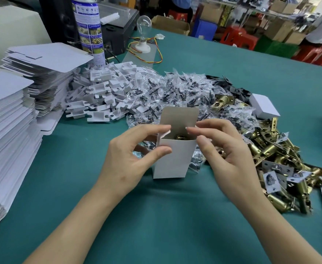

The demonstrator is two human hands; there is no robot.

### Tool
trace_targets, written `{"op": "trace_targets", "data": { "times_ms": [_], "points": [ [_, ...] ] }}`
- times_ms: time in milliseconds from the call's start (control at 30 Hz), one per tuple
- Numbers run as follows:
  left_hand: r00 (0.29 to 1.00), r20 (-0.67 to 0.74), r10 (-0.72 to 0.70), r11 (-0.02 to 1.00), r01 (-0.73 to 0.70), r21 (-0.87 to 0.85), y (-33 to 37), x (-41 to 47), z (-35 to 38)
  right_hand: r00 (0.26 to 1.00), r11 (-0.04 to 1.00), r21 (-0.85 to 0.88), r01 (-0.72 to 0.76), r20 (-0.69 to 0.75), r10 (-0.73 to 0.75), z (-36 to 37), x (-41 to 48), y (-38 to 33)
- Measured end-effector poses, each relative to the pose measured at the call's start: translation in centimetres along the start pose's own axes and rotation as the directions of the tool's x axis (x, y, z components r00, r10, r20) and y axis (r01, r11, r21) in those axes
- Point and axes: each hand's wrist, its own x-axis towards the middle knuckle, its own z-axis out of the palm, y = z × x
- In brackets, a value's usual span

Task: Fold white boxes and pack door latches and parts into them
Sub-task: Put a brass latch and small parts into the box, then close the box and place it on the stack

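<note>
Upright white cardboard box (172, 161), brass latch (181, 137) inside: left hand (129, 159), right hand (219, 149) pinch its side flaps; blue-labelled spray can (88, 25), print unreadable

A spray can (88, 29) stands by a black machine (118, 33); nearby, a wired bulb (144, 25); beyond the table (232, 73), red stools (238, 38).

Open green table (162, 225) in front; flat box stacks (9, 130) block left, latch pile (282, 155) right, bag heap (175, 88) behind.
</note>
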Motion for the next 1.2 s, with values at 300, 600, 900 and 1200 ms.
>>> {"op": "trace_targets", "data": {
  "times_ms": [300, 600, 900, 1200],
  "points": [
    [1.000, 0.030, 0.004, 0.999, -0.005, 0.043, 0.6, -0.1, 0.5, 0.984, 0.919, 0.354, -0.176, 0.032, 0.176, 0.2, 0.7, 0.0],
    [0.999, 0.029, -0.016, 0.999, 0.014, 0.041, 0.6, -0.2, 0.4, 0.963, 0.839, 0.473, -0.268, 0.125, 0.238, 0.9, 2.4, -1.5],
    [0.999, -0.025, 0.047, 0.993, -0.044, 0.111, 0.7, 0.0, 0.4, 0.977, 0.923, 0.363, -0.127, 0.208, 0.053, 0.1, 2.0, -1.4],
    [0.998, -0.036, 0.053, 0.992, -0.049, 0.112, 0.6, -0.1, 0.6, 0.956, 0.786, 0.570, -0.241, 0.280, 0.090, 0.5, 1.8, 0.5]
  ]
}}
